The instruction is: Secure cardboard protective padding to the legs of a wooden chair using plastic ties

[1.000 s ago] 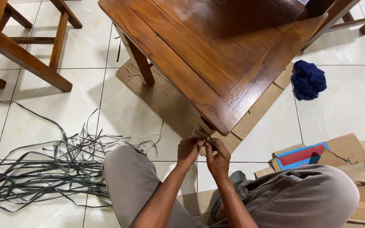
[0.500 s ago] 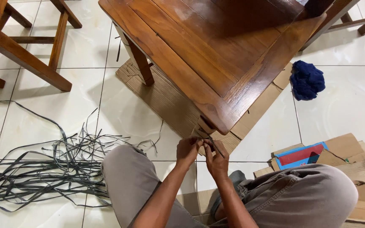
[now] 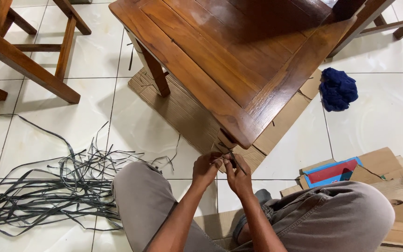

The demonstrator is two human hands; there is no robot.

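Pinching a thin dark strip [image 3: 229,157] between fingers and thumb, the left hand [image 3: 206,169] and right hand [image 3: 238,173] meet just under the near corner of the wooden chair seat [image 3: 239,70], low in the middle of the frame. Both grips are pressed together on the strip, which runs up toward the seat's corner edge; holding it close there looks meant to keep it taut. The chair stands on flattened cardboard [image 3: 183,112], probably to spare the white tiled floor [image 3: 383,121]. A loose tangle of spare strips [image 3: 47,191] lies at lower left, within reach of the left hand yet apart from the knees. A blue cloth [image 3: 337,89] sits at right, and more cardboard with a red-and-blue box [image 3: 332,171] crowds the lower right, leaving open floor mainly left of the chair leg [image 3: 156,70].
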